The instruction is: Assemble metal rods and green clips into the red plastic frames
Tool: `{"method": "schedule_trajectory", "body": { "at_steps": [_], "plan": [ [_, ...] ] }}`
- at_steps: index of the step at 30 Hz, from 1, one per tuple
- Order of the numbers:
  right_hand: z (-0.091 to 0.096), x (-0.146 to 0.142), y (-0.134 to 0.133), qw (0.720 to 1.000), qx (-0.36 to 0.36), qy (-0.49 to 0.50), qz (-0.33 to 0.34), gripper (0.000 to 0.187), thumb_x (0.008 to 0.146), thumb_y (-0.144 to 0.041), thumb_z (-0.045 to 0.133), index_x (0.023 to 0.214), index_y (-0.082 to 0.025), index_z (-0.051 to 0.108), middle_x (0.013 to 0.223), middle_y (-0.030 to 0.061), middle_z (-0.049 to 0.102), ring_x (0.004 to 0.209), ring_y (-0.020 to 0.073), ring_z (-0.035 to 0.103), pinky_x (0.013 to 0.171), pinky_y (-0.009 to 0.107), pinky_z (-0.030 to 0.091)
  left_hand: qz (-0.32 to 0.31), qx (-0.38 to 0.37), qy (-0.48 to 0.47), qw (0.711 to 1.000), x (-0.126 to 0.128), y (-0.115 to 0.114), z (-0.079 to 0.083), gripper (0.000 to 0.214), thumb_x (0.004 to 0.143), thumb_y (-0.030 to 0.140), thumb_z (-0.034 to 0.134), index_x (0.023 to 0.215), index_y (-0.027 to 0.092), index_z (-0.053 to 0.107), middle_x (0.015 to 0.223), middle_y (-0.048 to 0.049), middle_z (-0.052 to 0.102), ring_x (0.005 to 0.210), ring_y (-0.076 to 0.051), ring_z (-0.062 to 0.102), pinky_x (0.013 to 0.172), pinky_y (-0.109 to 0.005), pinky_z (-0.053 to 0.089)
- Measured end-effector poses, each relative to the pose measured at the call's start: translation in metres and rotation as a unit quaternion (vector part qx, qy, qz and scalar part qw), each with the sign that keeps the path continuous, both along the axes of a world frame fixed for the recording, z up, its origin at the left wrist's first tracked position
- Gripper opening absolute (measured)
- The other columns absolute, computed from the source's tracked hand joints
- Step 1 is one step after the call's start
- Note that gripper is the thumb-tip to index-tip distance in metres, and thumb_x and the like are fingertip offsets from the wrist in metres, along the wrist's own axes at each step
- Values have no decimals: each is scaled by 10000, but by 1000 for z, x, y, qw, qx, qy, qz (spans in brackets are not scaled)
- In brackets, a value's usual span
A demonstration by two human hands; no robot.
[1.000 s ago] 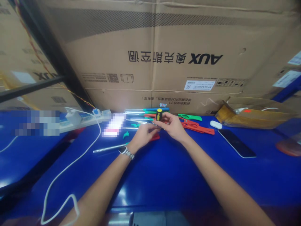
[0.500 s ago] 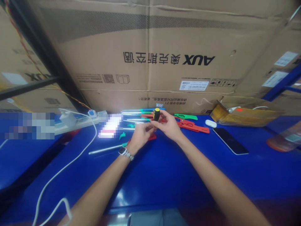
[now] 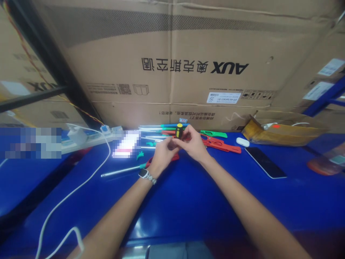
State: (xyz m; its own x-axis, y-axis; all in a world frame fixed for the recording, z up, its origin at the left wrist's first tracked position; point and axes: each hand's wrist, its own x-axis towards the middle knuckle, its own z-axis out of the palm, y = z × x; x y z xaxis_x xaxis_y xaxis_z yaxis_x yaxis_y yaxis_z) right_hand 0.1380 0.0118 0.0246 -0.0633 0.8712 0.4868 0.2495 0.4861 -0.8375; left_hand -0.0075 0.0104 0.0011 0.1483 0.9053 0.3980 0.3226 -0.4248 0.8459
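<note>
A black-and-yellow screwdriver handle [image 3: 179, 131] stands upright between my hands; its lower end is hidden. My right hand [image 3: 196, 144] is closed, with its fingers at the handle. Bent inward beside it, my left hand [image 3: 163, 151] has its fingers pinched together; what they hold is hidden. Beneath and behind the hands lie several long-nosed lighters with metal tubes, among them a red one [image 3: 222, 144], a green one [image 3: 217, 133] and a red-and-teal one [image 3: 126, 171] under my left wrist. A small green trigger-like piece [image 3: 140, 155] lies left of my left hand.
Right of my hands are a white earbud case [image 3: 242, 141], a black phone [image 3: 265, 162] and an open brown package [image 3: 283, 129]. A lit, blurred screen [image 3: 126, 144], a power strip [image 3: 88, 141] and a white cable [image 3: 78, 194] are left. A large cardboard box [image 3: 172, 43] stands behind.
The screwdriver handle has tilted and shifted very slightly, with my fingers still around it. Both hands stay in nearly the same place; the view has moved a little.
</note>
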Motion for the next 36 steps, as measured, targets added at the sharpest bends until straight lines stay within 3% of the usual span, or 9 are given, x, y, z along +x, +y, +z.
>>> {"method": "schedule_trajectory", "body": {
  "at_steps": [4,7,9,11,17,21,23,29,36],
  "plan": [
    [2,-2,-4,1000,6,3,-6,359,718,-400,777,909,-221,532,847,-8,624,604,117,511,569,262,440,-29,-12,-26,999,0,-3,1,112,775,251,670,727,160,626,743,-30,721,704,-189,662,696,-290,517],
    [11,5,-7,994,-34,-12,100,378,776,-404,721,1089,-219,616,1033,45,681,681,139,587,646,292,503,-61,-22,-36,997,-4,-5,0,133,821,268,625,795,155,689,790,-40,741,751,-204,681,739,-307,527],
    [18,11,-10,982,-66,-30,174,324,807,-397,680,1069,-206,674,1011,55,711,755,174,628,693,319,525,-77,-23,-30,996,-5,-6,-2,157,842,266,604,816,155,711,814,-47,749,779,-211,691,764,-314,530],
    [23,16,-11,978,-82,-40,188,291,806,-369,674,1038,-198,713,962,51,730,787,190,646,717,335,533,-97,-23,-27,995,-5,-6,-3,169,851,268,600,846,156,727,839,-51,755,827,-223,697,799,-323,531],
    [19,14,-8,985,-82,-30,149,261,769,-378,725,954,-194,736,933,49,741,839,205,661,803,378,531,-106,-19,25,994,-6,-5,0,242,902,292,548,939,152,741,933,-73,753,884,-244,684,839,-360,524],
    [7,11,-1,988,-97,26,115,333,696,-473,781,851,-203,661,805,20,696,681,172,616,634,324,523,-75,51,182,979,-19,-5,-2,390,757,337,759,1108,174,707,1110,-118,678,1001,-288,632,915,-407,493],
    [0,12,4,990,-96,58,83,400,641,-500,817,783,-213,576,725,-11,640,609,148,572,562,292,490,-80,52,240,966,-23,-5,-6,325,759,348,762,1039,186,727,1042,-111,667,954,-282,627,884,-405,500],
    [-12,6,11,995,-36,80,-42,476,623,-480,825,735,-233,435,672,-51,519,587,124,510,554,263,453,-74,46,208,974,-22,-2,-15,144,795,303,724,893,198,741,870,-72,647,787,-227,603,763,-347,507],
    [-7,-6,5,999,-32,29,-2,295,774,-405,714,968,-203,621,906,39,686,704,163,619,624,288,511,-64,9,197,978,-22,-3,-9,91,725,255,763,791,203,731,779,-50,687,682,-216,613,663,-322,488]
  ]
}}
